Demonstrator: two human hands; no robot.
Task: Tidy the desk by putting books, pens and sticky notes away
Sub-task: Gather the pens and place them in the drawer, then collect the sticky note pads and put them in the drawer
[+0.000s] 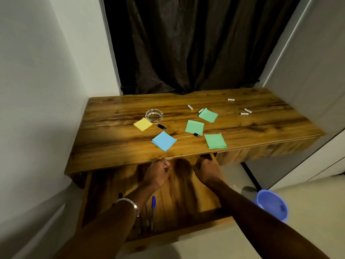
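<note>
The wooden desk (112, 133) carries loose sticky notes: a yellow one (143, 124), a blue one (164, 141) and three green ones (194, 127), (208, 114), (215, 141). Below its front edge the drawer (186, 230) is pulled out, with blue-capped pens (153, 208) lying at its near left. Both my hands are inside the drawer, up by the desk's edge. My left hand (158, 171) is curled, with something small and light at its fingertips. My right hand (205, 170) is curled into a fist. Blur hides what either holds.
A glass ashtray (154, 115) stands beside the yellow note. Small white cylinders (244, 114) lie scattered at the back right, and two small black items (162, 126), (196, 135) sit among the notes. A blue bucket (272, 204) is on the floor at right. Dark curtain behind, wall at left.
</note>
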